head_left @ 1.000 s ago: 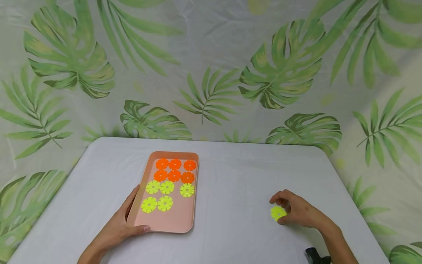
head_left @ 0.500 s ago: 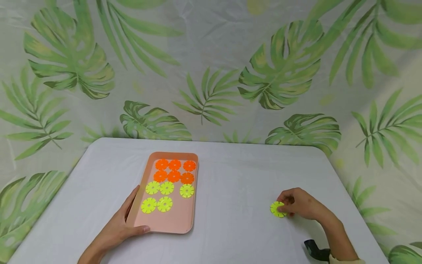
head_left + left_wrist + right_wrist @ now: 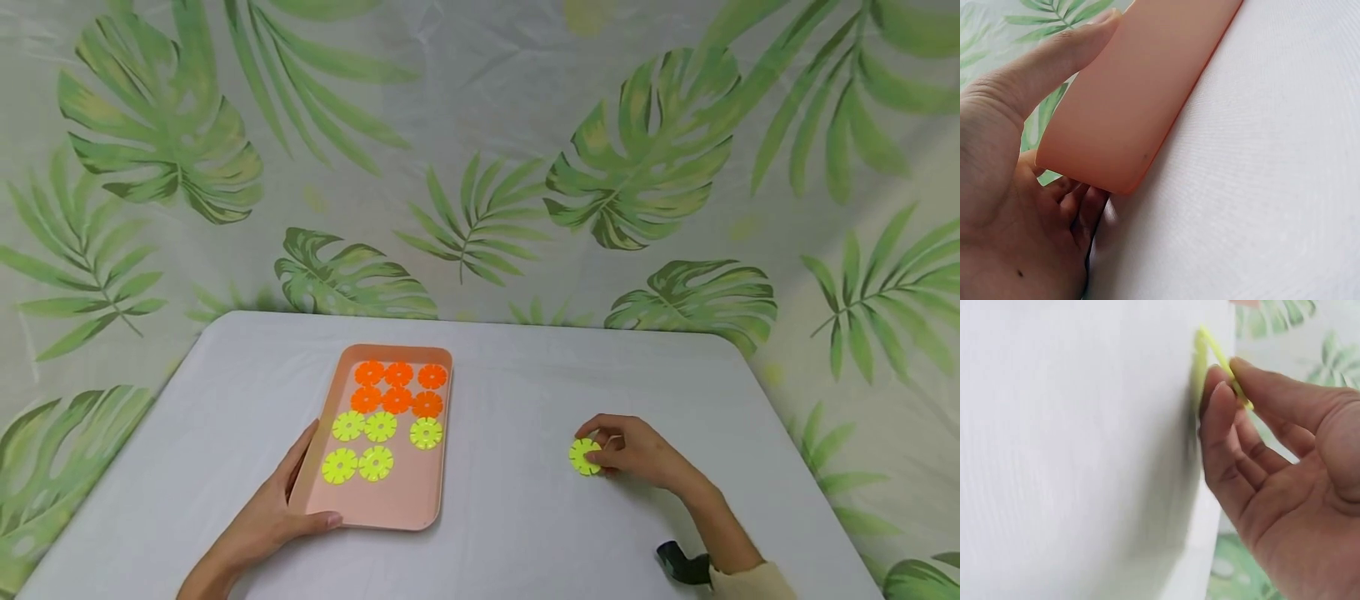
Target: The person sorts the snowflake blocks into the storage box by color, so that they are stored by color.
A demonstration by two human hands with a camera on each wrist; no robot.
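A pink rectangular tray (image 3: 382,506) lies on the left part of the table, with its corner nearest the person gripped by my left hand (image 3: 262,517). That thumb lies along the near side wall (image 3: 1129,94), while the other fingers are at the left side, partly hidden by the tray in the left wrist view. Between thumb and fingertips my right hand (image 3: 633,450) pinches a yellow-green notched disc (image 3: 582,457), right of the tray. The right wrist view shows this disc (image 3: 1216,353) edge-on, tilted and held above the white cloth.
In the tray, several orange notched discs (image 3: 397,400) fill the far rows, and several yellow-green discs (image 3: 376,463) lie nearer. White cloth (image 3: 517,400) covers the table. A leaf-patterned curtain (image 3: 480,167) hangs behind. A black device (image 3: 681,564) sits at the right wrist.
The right hand has picked the yellow-green disc up from the cloth and carried it left toward the tray. The left hand and the tray have stayed in place.
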